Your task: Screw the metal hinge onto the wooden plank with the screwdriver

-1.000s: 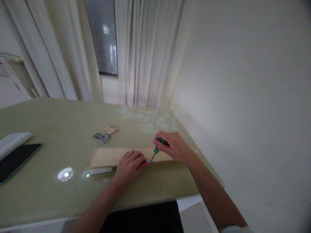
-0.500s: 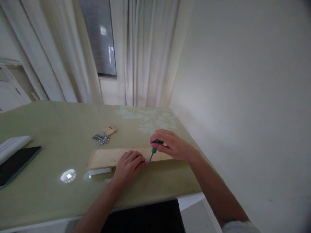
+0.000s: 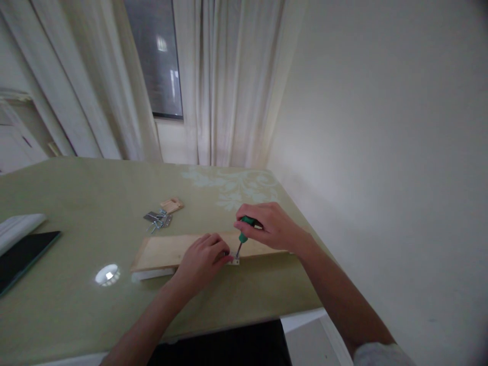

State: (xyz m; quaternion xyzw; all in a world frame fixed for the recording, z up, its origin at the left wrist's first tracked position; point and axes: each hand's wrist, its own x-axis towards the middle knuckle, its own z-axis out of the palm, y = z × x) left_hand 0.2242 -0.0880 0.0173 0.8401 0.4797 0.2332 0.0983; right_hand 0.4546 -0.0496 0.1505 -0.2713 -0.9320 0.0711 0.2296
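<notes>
While the right hand grips a green-handled metal screwdriver, tip down below that hand, left hand pinching a small silver metal plate, long pale wooden board beneath both.

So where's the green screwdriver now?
The screwdriver is just below centre in the head view, in the right hand, tip at the metal plate by the left hand.
</notes>
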